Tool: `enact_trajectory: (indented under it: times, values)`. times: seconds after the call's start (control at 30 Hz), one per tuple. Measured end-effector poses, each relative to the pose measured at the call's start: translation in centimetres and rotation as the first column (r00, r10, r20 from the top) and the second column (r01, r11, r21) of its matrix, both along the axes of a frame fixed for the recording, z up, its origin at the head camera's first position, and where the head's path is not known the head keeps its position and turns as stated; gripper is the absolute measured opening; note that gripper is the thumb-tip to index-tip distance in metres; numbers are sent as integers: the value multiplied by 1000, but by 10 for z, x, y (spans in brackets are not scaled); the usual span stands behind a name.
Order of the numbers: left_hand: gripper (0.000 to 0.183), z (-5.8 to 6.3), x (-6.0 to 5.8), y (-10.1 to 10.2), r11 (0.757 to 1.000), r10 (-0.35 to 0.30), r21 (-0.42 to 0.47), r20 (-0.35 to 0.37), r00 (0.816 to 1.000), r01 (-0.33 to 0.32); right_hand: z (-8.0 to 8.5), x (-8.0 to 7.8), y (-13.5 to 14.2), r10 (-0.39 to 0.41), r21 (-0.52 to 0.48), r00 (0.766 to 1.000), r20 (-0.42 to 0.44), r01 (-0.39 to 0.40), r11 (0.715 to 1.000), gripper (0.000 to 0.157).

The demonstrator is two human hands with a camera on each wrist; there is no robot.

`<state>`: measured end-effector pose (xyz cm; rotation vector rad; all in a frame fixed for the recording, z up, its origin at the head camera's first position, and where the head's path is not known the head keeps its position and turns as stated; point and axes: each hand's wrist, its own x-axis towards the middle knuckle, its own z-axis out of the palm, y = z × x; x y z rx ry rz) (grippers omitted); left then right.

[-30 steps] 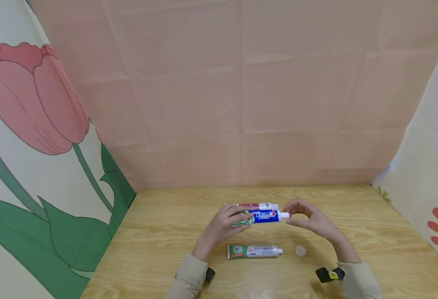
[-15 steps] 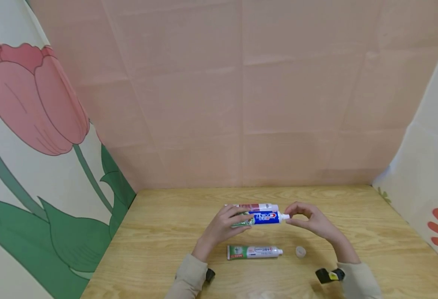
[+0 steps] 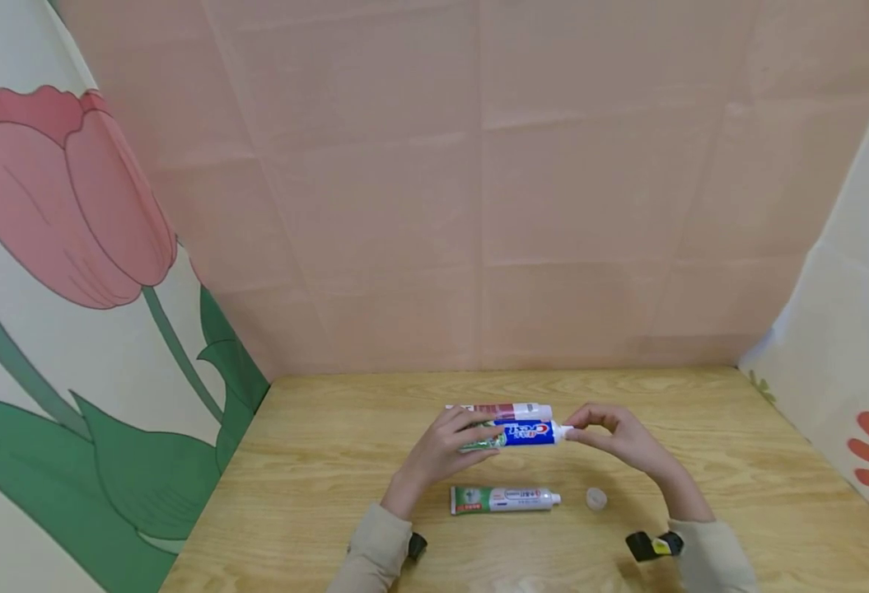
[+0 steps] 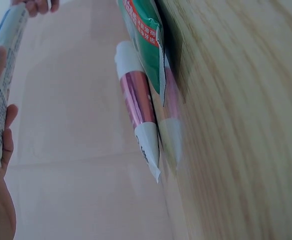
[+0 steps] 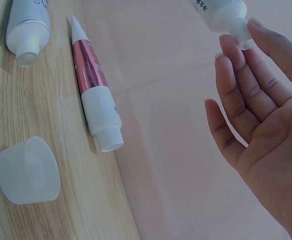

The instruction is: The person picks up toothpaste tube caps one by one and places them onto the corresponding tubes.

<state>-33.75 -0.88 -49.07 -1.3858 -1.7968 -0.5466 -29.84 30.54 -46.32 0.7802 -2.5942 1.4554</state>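
My left hand (image 3: 437,445) grips a blue, white and green Crest toothpaste tube (image 3: 529,432) above the table, lying level with its neck toward the right. At that end my right hand (image 3: 619,432) pinches the small white cap (image 5: 237,31) between thumb and fingertips; the other fingers are spread loosely. Below the held tube, a green and white toothpaste tube (image 3: 508,499) lies on the table. Behind it, a pink and white toothpaste tube (image 5: 91,75) lies farther back, partly hidden by the left hand in the head view.
A loose translucent cap (image 3: 595,498) rests on the wooden table (image 3: 315,494), right of the green and white tube. A pink cloth backdrop (image 3: 478,206) rises along the table's far edge. Patterned panels (image 3: 834,346) stand at both sides.
The right hand's fingertips have shifted slightly at the cap, and the held tube has dipped a little. The left hand and the tubes on the table have stayed put.
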Motion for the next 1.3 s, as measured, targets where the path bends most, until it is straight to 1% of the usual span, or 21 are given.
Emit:
enact_trajectory:
  times: [0.07, 0.17, 0.33, 0.57, 0.8, 1.0, 1.07, 1.13, 1.3]
  values:
    - [45, 0, 0, 0, 1000, 1, -1, 2, 1000, -1, 1, 0, -1, 1, 0, 1000, 11, -1, 1000, 5]
    - [44, 1, 0, -1, 1000, 2, -4, -3, 1000, -2, 2, 0, -1, 23, -6, 1000, 18, -23, 1000, 6]
    - [43, 0, 1, -1, 1000, 5, -8, -15, 1000, -5, -1, -1, 0, 53, -10, 998, 35, -52, 999, 8]
    - [43, 0, 1, 0, 1000, 7, -11, -11, 1000, -7, -1, -1, 0, 35, 7, 999, 30, -35, 999, 11]
    - [44, 0, 0, -1, 1000, 5, 1, -14, 1000, -5, 1, -1, -2, 43, 23, 999, 1, -43, 999, 13]
    - [46, 1, 0, -2, 1000, 15, 7, -8, 1000, -15, 2, 0, -2, 12, 41, 1000, -16, -11, 999, 15]
    - [44, 2, 0, -2, 1000, 17, 8, -5, 1000, -17, 2, 1, -2, 7, 31, 1000, -22, -6, 999, 18]
    - [42, 3, 1, -3, 1000, 21, 7, -2, 1000, -21, 2, 1, -1, 18, 8, 1000, -23, -18, 1000, 22]
    - [40, 4, 3, -4, 1000, 28, 3, 8, 1000, -28, 2, 1, 0, 85, -64, 994, -64, -89, 994, 32]
